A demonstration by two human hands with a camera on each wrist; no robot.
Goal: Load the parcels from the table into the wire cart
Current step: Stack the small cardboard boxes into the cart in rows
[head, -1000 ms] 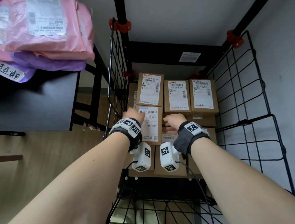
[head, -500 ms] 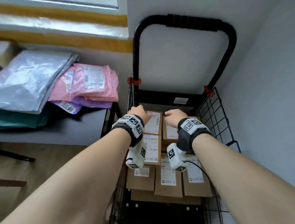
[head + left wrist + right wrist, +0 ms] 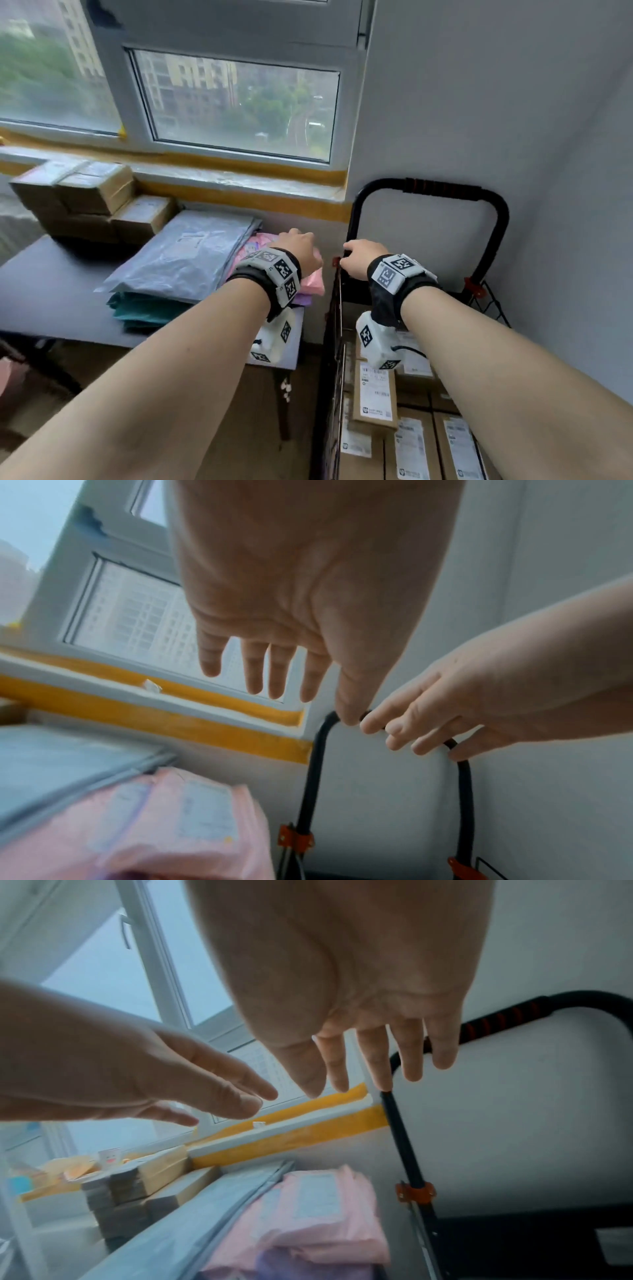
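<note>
Both hands, left hand (image 3: 298, 250) and right hand (image 3: 359, 257), are held empty with fingers loosely spread, mid-frame above the pink parcel (image 3: 313, 282) at the table (image 3: 51, 301) edge, beside the box-filled wire cart (image 3: 337, 342).

Pink mailers (image 3: 313, 284) are lying stacked at centre frame on the table (image 3: 51, 298), beside grey mailers (image 3: 185, 253); brown boxes (image 3: 85, 202) are sitting piled at left; the black wire cart (image 3: 493, 219) is standing at right, holding labelled boxes (image 3: 376, 394) at lower right.
</note>
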